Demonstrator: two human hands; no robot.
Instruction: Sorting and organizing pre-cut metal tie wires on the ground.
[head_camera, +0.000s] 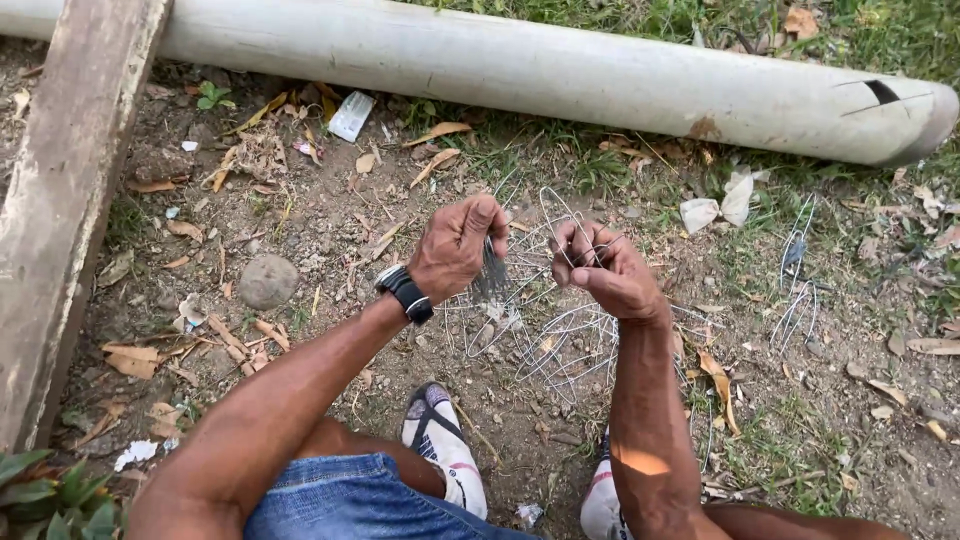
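While both the left hand (458, 245) and right hand (603, 268) are gripping tangled wire loops (560, 340), springy ends are risking jabbing fingers.

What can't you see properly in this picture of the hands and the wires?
- Head view: the left hand closes over a dark wire bundle; its fingers hide the grip.
- The right hand covers where the wire loops meet.
- The plank and pipe are cut off by the edges.
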